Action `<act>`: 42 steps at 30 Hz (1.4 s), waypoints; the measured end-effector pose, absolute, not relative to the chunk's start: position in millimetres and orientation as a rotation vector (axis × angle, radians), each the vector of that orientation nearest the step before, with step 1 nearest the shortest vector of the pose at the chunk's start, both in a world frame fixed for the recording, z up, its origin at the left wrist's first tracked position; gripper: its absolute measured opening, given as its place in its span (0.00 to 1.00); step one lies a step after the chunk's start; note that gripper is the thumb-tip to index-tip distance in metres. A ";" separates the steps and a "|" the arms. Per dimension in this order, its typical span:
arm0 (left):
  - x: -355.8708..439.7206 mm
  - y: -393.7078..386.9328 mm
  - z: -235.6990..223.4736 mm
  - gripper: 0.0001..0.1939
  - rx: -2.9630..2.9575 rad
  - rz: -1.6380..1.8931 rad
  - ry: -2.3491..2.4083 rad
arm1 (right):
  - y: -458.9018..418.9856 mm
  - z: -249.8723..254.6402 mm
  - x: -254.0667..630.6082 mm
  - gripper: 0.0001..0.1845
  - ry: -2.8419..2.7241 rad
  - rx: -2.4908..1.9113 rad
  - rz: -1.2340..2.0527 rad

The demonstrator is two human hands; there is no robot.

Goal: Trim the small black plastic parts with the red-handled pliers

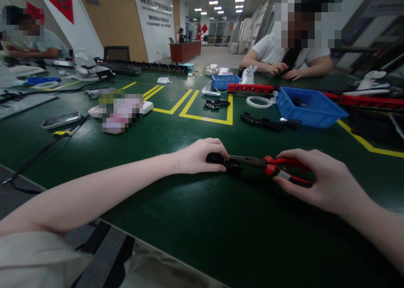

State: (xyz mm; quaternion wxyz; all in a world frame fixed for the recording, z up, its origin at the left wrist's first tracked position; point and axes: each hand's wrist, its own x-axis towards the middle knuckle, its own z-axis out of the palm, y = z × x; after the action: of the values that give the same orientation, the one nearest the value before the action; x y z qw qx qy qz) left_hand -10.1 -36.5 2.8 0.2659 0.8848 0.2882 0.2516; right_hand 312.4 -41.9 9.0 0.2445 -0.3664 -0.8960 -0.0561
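My left hand is closed around a small black plastic part just above the green table. Its fingers hide much of the part, so its exact kind does not show. In my right hand are long-nose pliers with red handles. The pliers point left, and their dark jaws reach to the black part by my left fingertips. Whether the jaws grip the part or only touch it, I cannot tell.
Black parts lie beyond my hands, beside a blue bin and a white ring. Yellow tape marks the green table. A phone and cable lie left. Another person works opposite.
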 end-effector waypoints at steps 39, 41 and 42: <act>-8.1 -41.6 9.6 0.13 2.260 0.693 0.833 | -48.0 3.4 310.6 0.18 -2.459 -0.981 -0.107; -8.1 -41.7 9.6 0.14 2.264 0.704 0.843 | -48.5 3.9 311.2 0.18 -2.449 -0.993 -0.107; -8.1 -41.9 9.6 0.15 2.267 0.710 0.849 | -48.5 3.9 311.6 0.18 -2.445 -0.999 -0.106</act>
State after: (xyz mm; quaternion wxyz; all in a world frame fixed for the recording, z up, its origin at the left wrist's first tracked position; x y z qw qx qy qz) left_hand -8.1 -41.9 9.6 0.3045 0.8560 0.3204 0.2681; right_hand 311.6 -48.5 3.9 0.2466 -0.3662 -0.8964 -0.0390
